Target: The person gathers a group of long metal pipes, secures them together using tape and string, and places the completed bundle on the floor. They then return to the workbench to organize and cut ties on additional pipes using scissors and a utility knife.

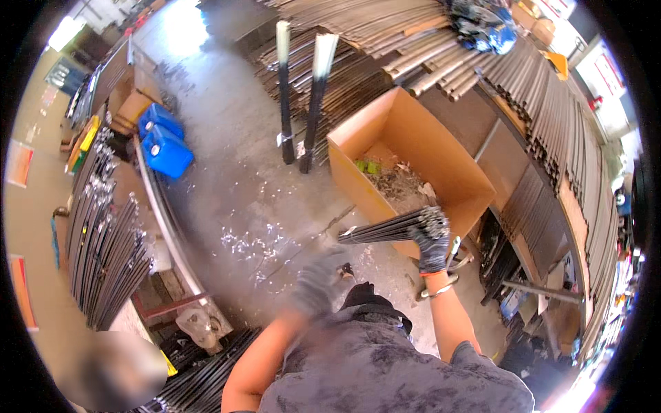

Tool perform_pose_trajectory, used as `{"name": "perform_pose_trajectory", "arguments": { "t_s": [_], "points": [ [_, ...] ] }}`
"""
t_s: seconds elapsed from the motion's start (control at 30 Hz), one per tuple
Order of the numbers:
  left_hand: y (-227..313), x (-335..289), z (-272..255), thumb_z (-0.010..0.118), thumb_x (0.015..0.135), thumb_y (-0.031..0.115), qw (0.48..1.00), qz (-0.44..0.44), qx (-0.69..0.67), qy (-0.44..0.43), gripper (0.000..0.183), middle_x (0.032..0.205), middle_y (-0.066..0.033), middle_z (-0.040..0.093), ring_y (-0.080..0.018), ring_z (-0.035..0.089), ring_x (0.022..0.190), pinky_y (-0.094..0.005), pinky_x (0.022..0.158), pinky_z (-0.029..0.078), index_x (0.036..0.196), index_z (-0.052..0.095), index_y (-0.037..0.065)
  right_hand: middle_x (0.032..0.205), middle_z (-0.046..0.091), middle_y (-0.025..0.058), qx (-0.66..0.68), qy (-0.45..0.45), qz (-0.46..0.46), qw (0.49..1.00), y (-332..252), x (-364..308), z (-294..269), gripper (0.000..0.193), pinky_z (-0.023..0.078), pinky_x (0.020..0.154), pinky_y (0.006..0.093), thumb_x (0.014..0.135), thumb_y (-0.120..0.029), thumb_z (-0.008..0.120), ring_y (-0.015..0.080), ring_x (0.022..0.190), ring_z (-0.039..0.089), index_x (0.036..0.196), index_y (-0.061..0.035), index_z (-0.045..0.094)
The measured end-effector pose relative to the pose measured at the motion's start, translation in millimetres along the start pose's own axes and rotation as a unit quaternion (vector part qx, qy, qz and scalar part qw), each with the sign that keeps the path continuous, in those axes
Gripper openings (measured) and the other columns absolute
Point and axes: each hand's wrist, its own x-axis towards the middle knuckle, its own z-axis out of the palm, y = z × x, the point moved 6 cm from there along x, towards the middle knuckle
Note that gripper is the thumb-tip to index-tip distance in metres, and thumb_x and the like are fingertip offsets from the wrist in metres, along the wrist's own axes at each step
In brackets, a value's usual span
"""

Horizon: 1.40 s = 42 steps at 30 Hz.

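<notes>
A bundle of thin black rods (385,230) lies tilted in front of me, its pale, shiny ends clustered at the right. My right hand (432,252), in a dark glove with an orange cuff, is closed around the bundle close to those ends. Off to the left, my gloved left hand (317,283) is smeared by motion, and its fingers cannot be made out. It appears apart from the rods, nearest to their left end. Just beyond the bundle stands a big open cardboard box (458,155) with scraps and dust inside.
Two tall black bundles with whitish tops (315,103) stand upright on the floor beyond. Long metal tubes (551,131) are stacked on racks at the right. Blue jerrycans (167,153) and a bench with black rods (103,255) are at the left. Silvery scraps (255,244) litter the floor.
</notes>
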Motion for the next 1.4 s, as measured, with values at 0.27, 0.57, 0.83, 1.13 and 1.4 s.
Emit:
{"name": "perform_pose_trajectory", "arguments": {
  "t_s": [0.27,0.57,0.83,1.13,1.4],
  "points": [
    [-100.0,-114.3,-59.8,0.074,0.077,0.019,0.964,-0.190,0.048,0.179,0.038,0.109,-0.0127,0.064,-0.0238,0.061,0.101,-0.0357,0.090,0.047,0.109,0.062,0.002,0.121,0.056,0.0032,0.056,0.105,-0.007,0.993,50.4,52.8,-55.0,0.057,0.039,0.100,0.0320,0.069,0.005,0.075,0.0175,0.109,0.050,0.122,-0.0019,0.054],
    [-169.4,-218.0,-31.5,0.070,0.079,0.025,0.941,-0.268,-0.033,0.207,0.034,0.101,-0.0148,0.064,-0.0247,0.060,0.096,-0.0354,0.085,0.047,0.104,0.062,0.002,0.099,0.063,0.0013,0.236,0.038,0.199,0.950,122.4,9.4,-7.3,0.035,0.044,0.067,0.0273,0.080,-0.012,0.072,0.0124,0.081,0.055,0.113,-0.0050,0.060],
    [-228.2,-291.0,-83.6,0.061,0.083,0.038,0.943,-0.262,-0.020,0.203,0.044,0.118,-0.0163,0.057,-0.0306,0.053,0.112,-0.0412,0.096,0.041,0.114,0.060,0.007,0.127,0.054,0.0045,0.140,-0.427,0.333,0.829,126.9,-93.9,100.7,0.043,0.037,0.099,0.0374,0.094,-0.034,0.042,0.0240,0.115,0.049,0.125,-0.0063,0.053],
    [-263.9,-486.0,-190.4,0.062,0.082,0.030,0.868,-0.398,0.072,0.288,0.035,0.101,-0.0193,0.062,-0.0337,0.059,0.094,-0.0395,0.084,0.046,0.105,0.064,0.004,0.105,0.062,0.0087,-0.282,-0.586,0.076,0.756,49.8,-176.5,372.3,0.034,0.046,0.080,0.0347,0.083,-0.018,0.063,0.0202,0.091,0.057,0.112,-0.0025,0.056],
    [-344.8,-698.8,-189.2,0.068,0.082,0.018,0.469,-0.423,-0.066,0.772,0.026,0.088,-0.0128,0.064,-0.0247,0.062,0.079,-0.0341,0.073,0.050,0.102,0.063,0.004,0.103,0.065,0.0119,-0.121,-0.740,-0.100,0.655,-112.9,-235.8,599.6,0.049,0.050,0.082,0.0331,0.075,-0.015,0.077,0.0217,0.093,0.062,0.116,-0.0009,0.055]
  ]
}}
